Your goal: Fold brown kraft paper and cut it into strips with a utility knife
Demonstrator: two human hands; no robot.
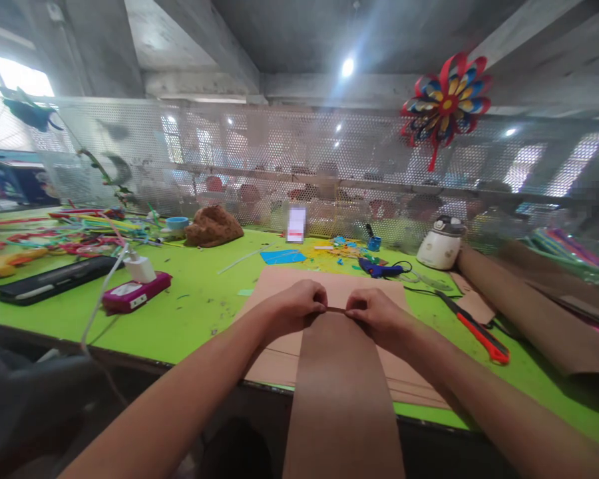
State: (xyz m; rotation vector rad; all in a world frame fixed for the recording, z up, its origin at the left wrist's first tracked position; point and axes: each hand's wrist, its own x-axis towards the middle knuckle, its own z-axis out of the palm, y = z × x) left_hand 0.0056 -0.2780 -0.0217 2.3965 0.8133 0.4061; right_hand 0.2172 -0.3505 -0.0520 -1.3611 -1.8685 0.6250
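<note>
A long strip of brown kraft paper (343, 392) runs from the middle of the table down past its front edge. Its far end carries a narrow fold. My left hand (304, 299) pinches the left corner of that fold between thumb and fingers. At the right corner, my right hand (372, 307) grips the fold the same way. Under the strip lies a stack of lighter brown paper sheets (274, 362) on the green table.
To the right are a blue glue gun (382, 268), a red-handled knife (482, 336), a white jar (440, 243) and rolled brown paper (529, 306). A purple power strip (137, 293), a black case (60, 279) and coloured scraps lie left. A flower pinwheel (448, 103) hangs above.
</note>
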